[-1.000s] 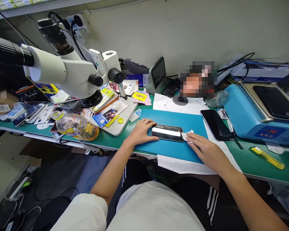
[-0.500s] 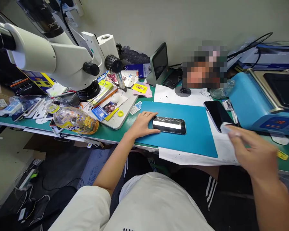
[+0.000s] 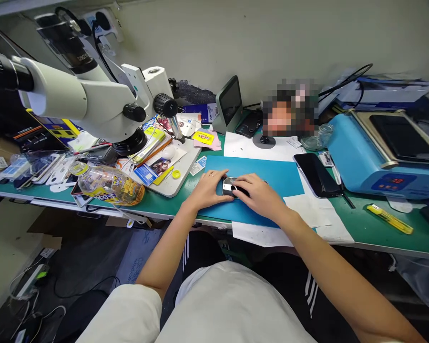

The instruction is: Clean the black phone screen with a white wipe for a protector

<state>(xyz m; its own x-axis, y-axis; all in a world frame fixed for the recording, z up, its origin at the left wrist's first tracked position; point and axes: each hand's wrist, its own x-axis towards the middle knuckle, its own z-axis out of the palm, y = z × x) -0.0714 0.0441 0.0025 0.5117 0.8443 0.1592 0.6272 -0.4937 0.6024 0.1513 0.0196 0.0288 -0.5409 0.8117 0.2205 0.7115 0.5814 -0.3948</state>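
A smartphone (image 3: 228, 187) lies face up on the blue mat (image 3: 214, 214), its glossy screen catching a white reflection. My left hand (image 3: 210, 189) is at the phone's left end, thumb and index finger closed around its edges. Over the phone's right half lies my right hand (image 3: 262, 194), fingers bent and fingertips down on the screen. Whatever is under those fingertips is hidden. A second phone (image 3: 318, 175), with a dark screen, rests right of the mat.
On the left are a microscope (image 3: 103, 105) and a plastic bottle (image 3: 109, 185) lying on its side. White paper (image 3: 305, 209) overlaps the mat's right edge. A blue heating machine (image 3: 357, 162) stands right, with a yellow cutter knife (image 3: 389, 219) in front.
My right hand has moved left, from beside the second phone onto the phone on the mat. The white wipe it held is out of sight. White paper now covers the mat's right corner.
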